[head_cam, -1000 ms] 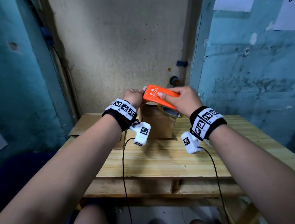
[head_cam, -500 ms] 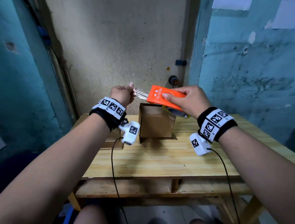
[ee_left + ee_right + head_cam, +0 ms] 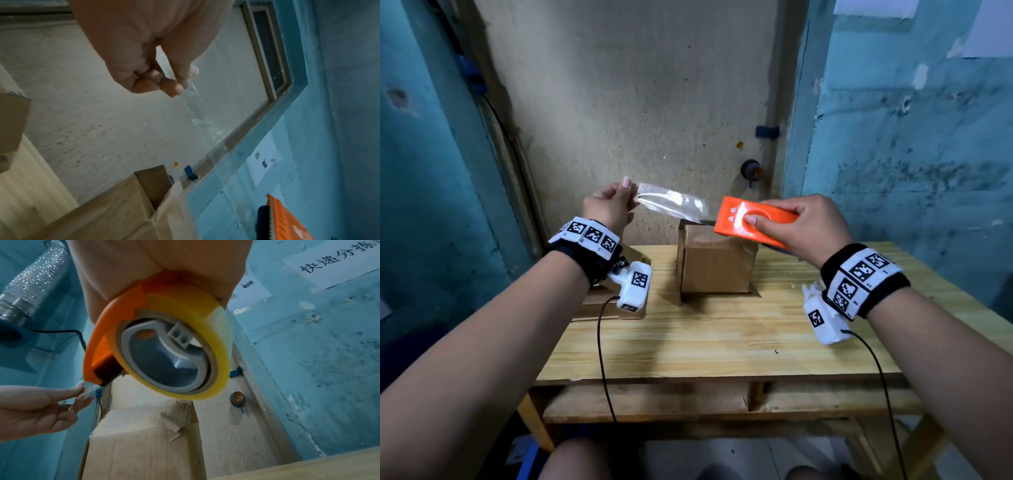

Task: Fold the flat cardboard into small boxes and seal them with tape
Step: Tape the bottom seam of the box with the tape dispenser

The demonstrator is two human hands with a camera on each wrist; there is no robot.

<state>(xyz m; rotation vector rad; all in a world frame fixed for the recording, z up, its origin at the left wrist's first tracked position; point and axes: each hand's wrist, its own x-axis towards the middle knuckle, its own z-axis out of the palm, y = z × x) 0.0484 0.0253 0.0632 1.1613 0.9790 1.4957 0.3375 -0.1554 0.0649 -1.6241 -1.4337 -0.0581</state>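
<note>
A wooden slatted table point(image 3: 722, 329) set against a stained beige wall, teal walls to either side. At the table's far middle, an upright brown cardboard box point(image 3: 717, 262), top flaps partly raised, torn paper along one top edge as seen from the right wrist. Left of the box, flat cardboard pieces point(image 3: 599, 303) stacked on the table, partly hidden behind the left wrist. Above the box, raised clear of it, an orange tape dispenser point(image 3: 753, 219) held in the right hand point(image 3: 803, 228), thumb pressed into the round dimple on its top plate, fingers curled round its body; yellowish tape roll point(image 3: 174, 344) seated underneath on a grey hub. From the dispenser's toothed edge toward the left, a strip of clear tape point(image 3: 671, 205) stretched in the air above the box's left side. Free end of that strip pinched in a narrow grip between thumb and fingertips of the left hand point(image 3: 607, 209), up and left of the box.
</note>
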